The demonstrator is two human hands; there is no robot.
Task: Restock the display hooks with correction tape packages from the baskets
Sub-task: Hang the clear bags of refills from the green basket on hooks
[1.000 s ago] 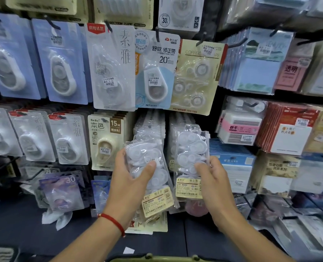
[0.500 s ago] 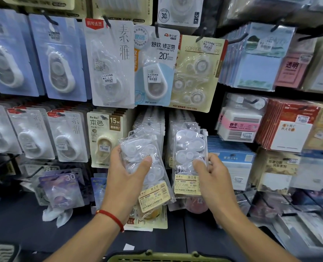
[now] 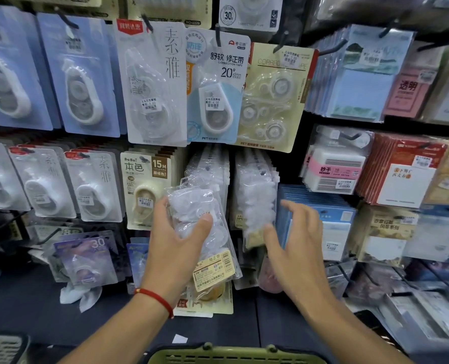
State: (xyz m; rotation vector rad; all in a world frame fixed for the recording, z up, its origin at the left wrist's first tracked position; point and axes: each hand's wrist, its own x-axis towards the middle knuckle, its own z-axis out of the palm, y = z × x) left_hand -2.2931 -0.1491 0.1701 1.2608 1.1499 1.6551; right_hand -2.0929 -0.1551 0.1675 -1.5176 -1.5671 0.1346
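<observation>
Two hands work at the display wall; the left hand point(image 3: 176, 248) has its grip closed around a clear bag of white correction tapes point(image 3: 202, 227), thumb across the front, fingers behind, the yellow label hanging just below the thumb; a red cord point(image 3: 155, 298) circles that wrist. Directly behind and above this grip hangs a row of like bags on a hook point(image 3: 207, 166). The right hand point(image 3: 294, 248) is blurred, its grip loose, fingers spread and slightly bent; whether the fingertips touch the packet beside them I cannot tell. Just left of that grip a second clear bag point(image 3: 257, 206) hangs, smeared by motion, at the front of its own row. Between the two grips the rows stand side by side. Left of the left grip hangs a cream carded tape marked 15M point(image 3: 147, 190). Below both wrists, at the bottom edge, shows the rim of a green basket point(image 3: 234, 355).
</observation>
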